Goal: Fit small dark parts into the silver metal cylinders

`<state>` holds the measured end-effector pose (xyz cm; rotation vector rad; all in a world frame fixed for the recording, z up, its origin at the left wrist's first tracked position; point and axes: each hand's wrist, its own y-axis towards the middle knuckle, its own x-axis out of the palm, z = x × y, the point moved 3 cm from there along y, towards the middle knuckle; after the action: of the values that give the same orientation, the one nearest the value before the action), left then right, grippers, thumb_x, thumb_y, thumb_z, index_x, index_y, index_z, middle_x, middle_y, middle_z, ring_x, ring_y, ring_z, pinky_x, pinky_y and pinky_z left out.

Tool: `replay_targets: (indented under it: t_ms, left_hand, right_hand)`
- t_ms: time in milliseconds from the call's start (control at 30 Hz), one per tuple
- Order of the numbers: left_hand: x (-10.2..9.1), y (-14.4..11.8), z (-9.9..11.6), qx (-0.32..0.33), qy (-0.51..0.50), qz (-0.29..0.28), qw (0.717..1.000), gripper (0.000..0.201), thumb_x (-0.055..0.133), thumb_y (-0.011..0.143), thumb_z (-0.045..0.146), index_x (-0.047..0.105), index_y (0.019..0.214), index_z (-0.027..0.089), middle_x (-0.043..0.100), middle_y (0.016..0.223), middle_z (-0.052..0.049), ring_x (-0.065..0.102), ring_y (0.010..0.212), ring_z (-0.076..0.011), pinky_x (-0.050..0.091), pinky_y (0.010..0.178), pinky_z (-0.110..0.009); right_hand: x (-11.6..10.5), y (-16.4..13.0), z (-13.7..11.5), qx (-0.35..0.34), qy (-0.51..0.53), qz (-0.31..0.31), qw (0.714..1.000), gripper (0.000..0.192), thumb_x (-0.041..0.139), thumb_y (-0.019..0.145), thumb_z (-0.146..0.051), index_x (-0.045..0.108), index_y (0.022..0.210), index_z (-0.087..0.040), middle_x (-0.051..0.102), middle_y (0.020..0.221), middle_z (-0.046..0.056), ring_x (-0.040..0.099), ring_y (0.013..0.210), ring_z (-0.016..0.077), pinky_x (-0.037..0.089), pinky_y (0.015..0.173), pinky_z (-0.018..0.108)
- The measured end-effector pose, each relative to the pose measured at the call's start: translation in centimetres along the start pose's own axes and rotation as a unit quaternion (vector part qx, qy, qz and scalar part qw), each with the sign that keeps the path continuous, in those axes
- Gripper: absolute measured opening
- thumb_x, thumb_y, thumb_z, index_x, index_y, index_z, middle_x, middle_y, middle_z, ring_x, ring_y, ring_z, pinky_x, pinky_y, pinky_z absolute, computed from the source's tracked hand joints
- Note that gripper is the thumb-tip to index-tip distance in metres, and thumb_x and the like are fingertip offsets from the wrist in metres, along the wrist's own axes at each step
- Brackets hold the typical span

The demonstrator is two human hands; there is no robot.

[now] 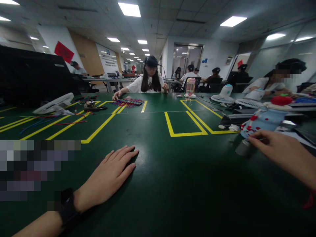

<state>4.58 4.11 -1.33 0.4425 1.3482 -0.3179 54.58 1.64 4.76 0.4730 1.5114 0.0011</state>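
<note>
My left hand (106, 177) lies palm down on the green table (158, 197), its fingers stretched out, and holds nothing. A black band circles that wrist. At the right, the thumb and fingers of my right hand (278, 148) are pinched together at the top of a small grey cylinder (243, 148), which is blurred and low over the table surface. Just behind those fingers stands a light-blue container (265, 120) with red decorations and a red top. My right fingertips overlap its lower edge, and I cannot tell whether they touch it.
A heap of coloured wires (129, 102) lies by a person (151, 79) seated across the table. White fans (223, 93) stand at the right; another white fan (54, 103) and loose wires (37, 123) lie left. A bottle (190, 88) stands at the back. Yellow tape (189, 134) marks the table.
</note>
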Motion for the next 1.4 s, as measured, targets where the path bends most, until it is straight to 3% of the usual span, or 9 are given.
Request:
replay_targets:
  t_ms: [267,367,500,633,767,900,1167,1300,1400]
  left_hand:
    - [-0.1,0.0,-0.1,0.005,-0.003,0.005,1.0,0.046,0.035,0.095,0.046,0.035,0.14,0.035,0.035,0.149,0.0,0.031,0.136,-0.0284,0.026,0.108,-0.056]
    - [-0.1,0.1,0.0,0.0,0.001,0.005,1.0,0.046,0.034,0.095,0.046,0.036,0.139,0.035,0.036,0.149,0.001,0.032,0.136,-0.0278,0.026,0.108,-0.055]
    - [-0.3,0.0,0.3,-0.004,0.002,0.0,1.0,0.046,0.034,0.095,0.047,0.037,0.138,0.034,0.036,0.149,0.001,0.031,0.136,-0.0276,0.026,0.109,-0.055]
    - [-0.2,0.0,0.2,-0.002,0.005,-0.011,1.0,0.046,0.031,0.095,0.047,0.034,0.14,0.034,0.033,0.15,0.001,0.029,0.137,-0.0259,0.024,0.11,-0.055]
    - [-0.1,0.0,-0.1,-0.001,0.0,-0.005,1.0,0.046,0.033,0.095,0.046,0.035,0.139,0.035,0.034,0.15,0.001,0.03,0.136,-0.0263,0.023,0.11,-0.055]
    - [-0.8,0.4,1.3,0.0,-0.039,0.029,0.999,0.04,0.04,0.093,0.044,0.049,0.13,0.031,0.048,0.139,-0.003,0.042,0.128,-0.0281,0.033,0.105,-0.053]
    - [-3.7,3.9,11.2,0.101,-0.26,0.106,0.955,0.021,0.052,0.09,0.028,0.068,0.103,0.026,0.063,0.111,-0.003,0.058,0.101,-0.0209,0.049,0.089,-0.037]
    - [-4.1,4.6,11.3,0.064,-0.302,0.136,0.941,0.017,0.055,0.089,0.029,0.072,0.091,0.025,0.064,0.095,-0.002,0.061,0.09,-0.0183,0.051,0.08,-0.033]
    - [-2.9,4.0,9.7,0.044,-0.261,0.091,0.96,0.018,0.057,0.087,0.035,0.073,0.095,0.03,0.064,0.102,-0.002,0.059,0.096,-0.0216,0.049,0.085,-0.039]
  right_hand:
    - [1.5,0.1,1.4,-0.04,0.145,-0.075,0.986,0.048,0.055,0.079,-0.04,0.057,0.124,-0.021,0.066,0.104,0.015,0.064,0.081,0.022,0.044,0.069,0.035]
    - [1.4,-0.7,-0.3,-0.041,0.136,-0.065,0.988,0.057,0.056,0.078,-0.048,0.056,0.125,-0.016,0.066,0.101,0.018,0.065,0.081,0.0252,0.046,0.068,0.037]
    - [-0.3,-3.5,-7.9,-0.164,0.206,-0.013,0.965,0.053,0.047,0.085,-0.046,0.048,0.132,-0.02,0.058,0.121,0.013,0.058,0.105,0.0233,0.047,0.086,0.038]
    - [-1.5,-7.0,-16.9,-0.334,0.303,-0.084,0.888,0.051,0.045,0.088,-0.034,0.037,0.138,-0.025,0.052,0.128,0.006,0.052,0.112,0.0165,0.043,0.097,0.035]
    - [-1.2,-8.5,-21.7,-0.385,0.358,-0.126,0.841,0.051,0.043,0.089,-0.028,0.036,0.139,-0.021,0.053,0.125,0.007,0.052,0.108,0.0146,0.043,0.097,0.033]
    - [0.4,-8.8,-22.4,-0.36,0.391,-0.122,0.838,0.06,0.048,0.085,-0.025,0.03,0.141,-0.021,0.054,0.122,0.008,0.053,0.107,0.0151,0.043,0.096,0.034]
    - [2.8,-8.8,-21.8,-0.275,0.484,-0.171,0.813,0.067,0.063,0.076,-0.027,0.028,0.133,-0.021,0.06,0.114,0.006,0.056,0.105,0.0163,0.043,0.094,0.036]
    - [2.1,-8.7,-21.9,-0.279,0.485,-0.158,0.813,0.053,0.062,0.075,-0.023,0.038,0.123,-0.022,0.059,0.112,0.004,0.057,0.099,0.0144,0.045,0.087,0.031]
    - [1.7,-8.7,-21.8,-0.29,0.471,-0.139,0.821,0.038,0.059,0.074,-0.018,0.047,0.11,-0.021,0.059,0.103,0.003,0.057,0.089,0.013,0.046,0.078,0.029]
